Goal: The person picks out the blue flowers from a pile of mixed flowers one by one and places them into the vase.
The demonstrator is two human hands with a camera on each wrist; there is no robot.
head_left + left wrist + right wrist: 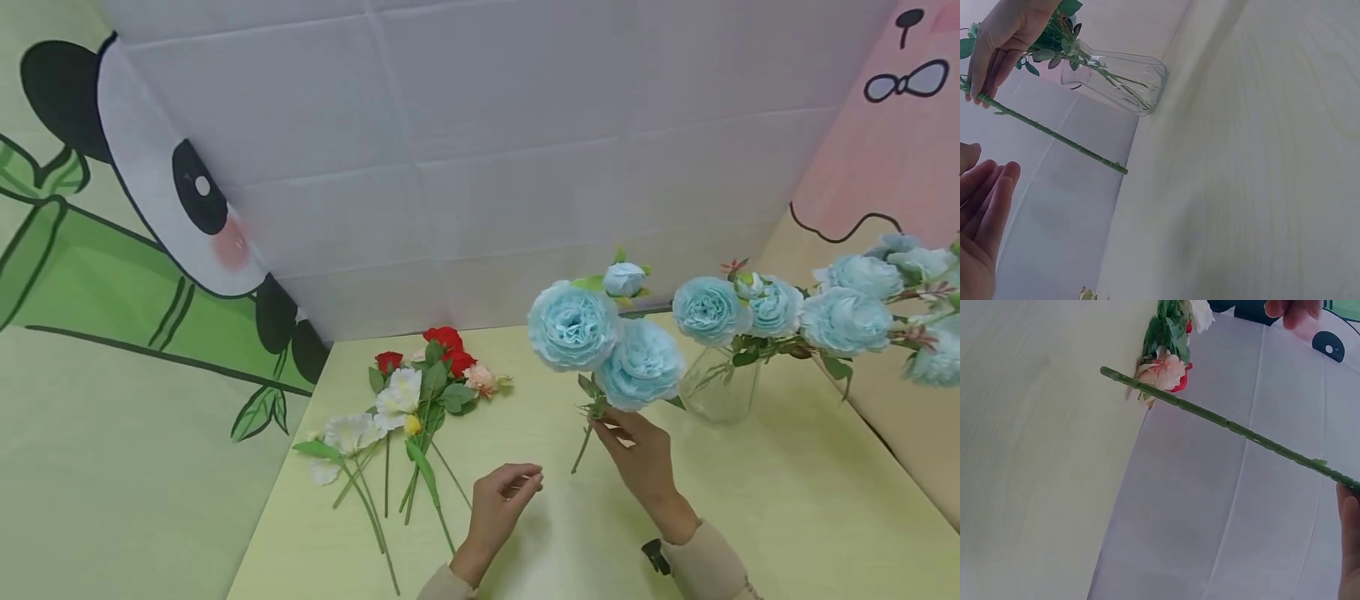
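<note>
My right hand (637,454) pinches the green stem (1054,133) of a blue artificial flower spray (573,327), which has two large blooms and a bud. The stem's cut end hangs free above the table, as the right wrist view also shows. To the left, my left hand (501,508) hovers with loosely bent fingers and holds nothing. A clear glass vase (720,387) with more blue flowers (843,321) stands to the right of my right hand; its stems show through the glass in the left wrist view.
Loose red flowers (445,337), white flowers (400,396) and a pink flower (480,379) lie on the left of the pale table (570,550). A white cloth (480,167) hangs behind. A small black object (656,557) is by the right sleeve.
</note>
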